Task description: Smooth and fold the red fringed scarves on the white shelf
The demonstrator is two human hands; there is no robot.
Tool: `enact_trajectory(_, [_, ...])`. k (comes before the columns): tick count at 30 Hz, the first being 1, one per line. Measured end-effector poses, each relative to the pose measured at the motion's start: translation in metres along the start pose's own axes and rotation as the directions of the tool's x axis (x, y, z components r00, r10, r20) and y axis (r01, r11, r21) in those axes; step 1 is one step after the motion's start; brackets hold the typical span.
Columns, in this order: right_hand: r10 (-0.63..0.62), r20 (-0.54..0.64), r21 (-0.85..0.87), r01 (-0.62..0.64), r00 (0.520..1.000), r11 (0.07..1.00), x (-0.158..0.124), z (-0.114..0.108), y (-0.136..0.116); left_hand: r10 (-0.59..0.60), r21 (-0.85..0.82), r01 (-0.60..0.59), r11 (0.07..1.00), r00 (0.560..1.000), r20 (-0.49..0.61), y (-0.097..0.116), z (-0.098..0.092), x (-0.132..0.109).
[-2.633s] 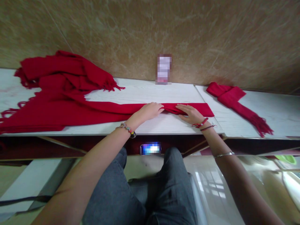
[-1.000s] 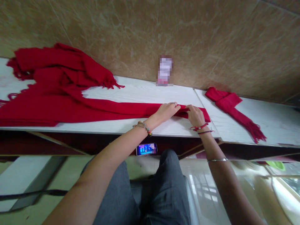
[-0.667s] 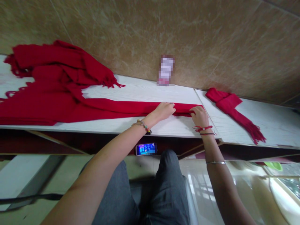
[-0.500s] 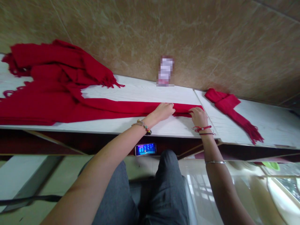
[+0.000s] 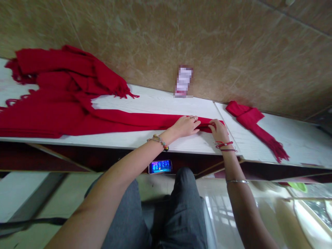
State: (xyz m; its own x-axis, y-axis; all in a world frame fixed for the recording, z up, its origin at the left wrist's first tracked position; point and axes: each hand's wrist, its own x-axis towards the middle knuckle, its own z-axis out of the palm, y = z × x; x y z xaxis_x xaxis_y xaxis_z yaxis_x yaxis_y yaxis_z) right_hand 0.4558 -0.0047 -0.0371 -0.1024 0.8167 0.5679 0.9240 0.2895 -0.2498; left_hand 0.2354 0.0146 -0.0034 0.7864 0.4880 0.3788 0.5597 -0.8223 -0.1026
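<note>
A long red scarf (image 5: 145,121) lies folded into a narrow strip along the white tabletop, widening at the left into a broad red pile. My left hand (image 5: 186,126) rests on the strip with its fingers a little apart. Close to the strip's right end, my right hand (image 5: 218,128) pinches the fabric between thumb and fingers. Between the two hands the fold shows a dark gap. A crumpled red fringed scarf (image 5: 67,65) lies behind the strip at the far left. Right of my right hand is a smaller folded red scarf (image 5: 250,119) with fringe.
A blurred upright card or packet (image 5: 184,81) stands against the brown marbled wall (image 5: 145,41). Below the table edge, a phone (image 5: 160,166) with a lit screen lies over the shelf opening. My knees are under the front edge.
My left hand has slid slightly right and its fingers have spread from a closer grip. My right hand still pinches the strip's end. The view has shifted slightly.
</note>
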Motion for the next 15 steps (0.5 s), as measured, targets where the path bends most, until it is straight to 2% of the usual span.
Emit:
enact_trajectory(2, [-0.001, -0.036, 0.024, 0.002, 0.999, 1.000, -0.001, 0.001, -0.001, -0.001, 0.013, 0.002, 1.000, 1.000, -0.017, 0.003, 0.001, 0.007])
enact_trajectory(6, [-0.044, -0.058, 0.035, 0.046, 0.997, 0.998, -0.002, 0.002, 0.002, -0.035, 0.033, 0.034, 0.999, 0.999, 0.032, 0.002, 0.008, 0.023])
enact_trajectory(10, [-0.174, -0.016, -0.095, 0.171, 0.985, 0.981, -0.007, -0.008, 0.016, -0.030, 0.010, 0.030, 1.000, 0.999, 0.012, -0.002, 0.010, 0.030])
enact_trajectory(13, [-0.167, -0.008, -0.206, 0.161, 0.986, 0.965, -0.012, -0.016, 0.028, 0.008, 0.011, -0.008, 1.000, 1.000, 0.010, -0.002, 0.009, 0.028])
enact_trajectory(15, [-0.139, 0.002, -0.214, 0.136, 0.990, 0.967, -0.013, -0.018, 0.033, 0.029, 0.013, -0.029, 0.999, 0.999, 0.027, -0.002, 0.007, 0.027])
